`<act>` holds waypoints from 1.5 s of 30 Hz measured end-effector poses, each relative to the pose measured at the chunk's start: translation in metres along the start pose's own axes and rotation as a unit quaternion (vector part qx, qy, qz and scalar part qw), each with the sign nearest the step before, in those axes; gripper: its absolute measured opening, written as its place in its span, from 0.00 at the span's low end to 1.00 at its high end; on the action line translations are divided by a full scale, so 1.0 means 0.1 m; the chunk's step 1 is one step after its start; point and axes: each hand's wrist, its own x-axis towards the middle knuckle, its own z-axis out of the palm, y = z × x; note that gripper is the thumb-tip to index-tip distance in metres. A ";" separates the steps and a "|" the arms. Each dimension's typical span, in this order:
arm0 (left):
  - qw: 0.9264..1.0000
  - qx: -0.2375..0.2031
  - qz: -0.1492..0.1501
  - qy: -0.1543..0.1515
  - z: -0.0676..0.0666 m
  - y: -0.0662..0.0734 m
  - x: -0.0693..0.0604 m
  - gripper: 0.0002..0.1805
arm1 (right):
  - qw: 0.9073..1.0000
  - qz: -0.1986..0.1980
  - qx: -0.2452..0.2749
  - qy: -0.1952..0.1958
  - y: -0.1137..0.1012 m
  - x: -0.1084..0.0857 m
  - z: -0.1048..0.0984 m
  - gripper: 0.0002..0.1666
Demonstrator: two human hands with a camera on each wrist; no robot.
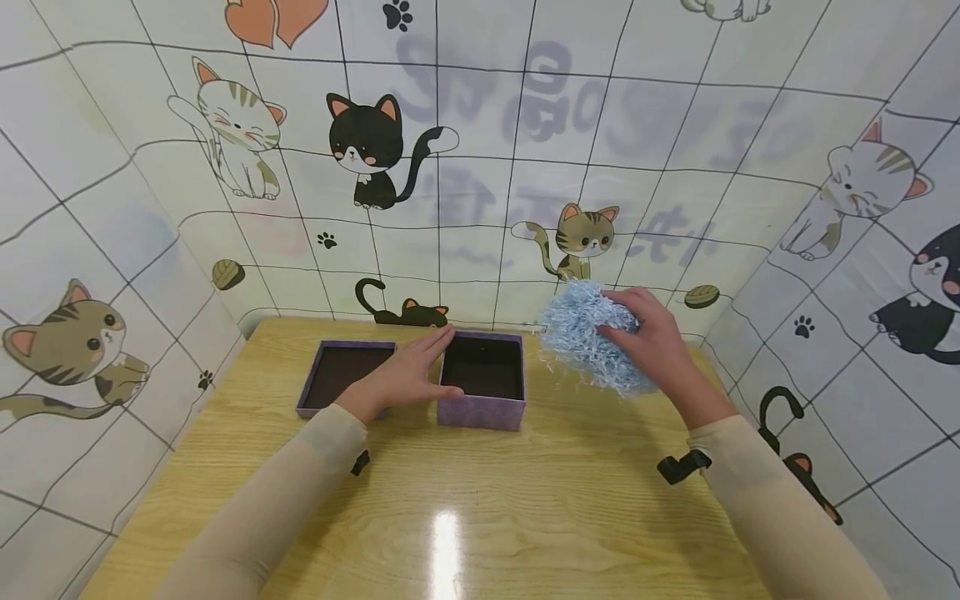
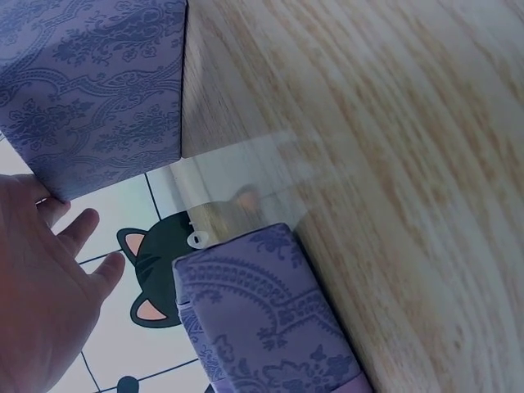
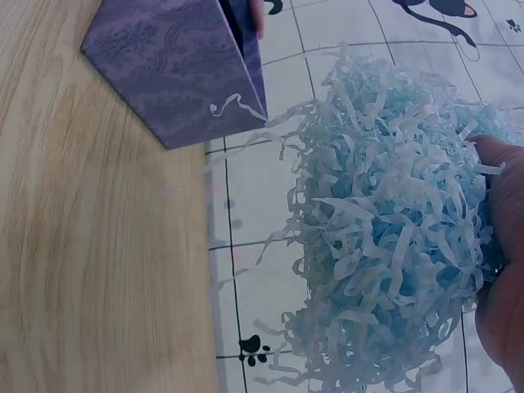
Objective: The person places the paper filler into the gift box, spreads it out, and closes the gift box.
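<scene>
My right hand [image 1: 656, 337] grips a big bundle of light blue shredded paper [image 1: 588, 333] above the table, right of the purple box [image 1: 482, 412]. In the right wrist view the shredded paper [image 3: 385, 221] fills the middle, with part of the hand [image 3: 503, 246] at its right edge. The box stands upright with a dark inside. My left hand [image 1: 401, 375] touches the box's left side, fingers extended. In the left wrist view the hand [image 2: 49, 278] has fingertips at a lower corner of the box [image 2: 98, 90]. The purple lid [image 1: 307, 387] lies left of the box, partly behind the left hand.
The wooden table [image 1: 570, 492] runs up to a wall covering [image 1: 480, 192] with cartoon cats and grid lines, which also rises on both sides. A bright reflection lies on the table's front part. Loose paper strands hang from the bundle.
</scene>
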 end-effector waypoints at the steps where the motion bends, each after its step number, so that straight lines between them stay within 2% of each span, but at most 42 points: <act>1: 1.000 0.001 0.000 0.001 0.01 0.00 0.00 0.69 | 1.000 -0.002 0.001 -0.003 -0.01 0.02 0.01 0.34; 15: 1.000 0.003 0.003 0.003 0.02 -0.02 0.02 0.69 | 0.998 -0.040 0.033 -0.033 -0.32 0.26 0.22 0.33; 24: 1.000 0.005 0.000 0.000 0.01 0.00 0.01 0.70 | 0.995 -0.071 0.048 -0.043 -0.48 0.40 0.42 0.33; 34: 1.000 -0.007 0.013 0.010 -0.01 0.01 0.00 0.68 | 0.991 -0.079 0.083 -0.071 -0.61 0.50 0.67 0.33; 39: 1.000 -0.003 0.003 0.000 -0.02 0.03 -0.01 0.67 | 0.989 -0.078 0.089 -0.090 -0.64 0.49 0.84 0.32; 45: 0.999 -0.007 -0.032 -0.019 -0.02 0.03 -0.01 0.71 | 0.986 -0.078 0.092 -0.112 -0.65 0.48 1.06 0.32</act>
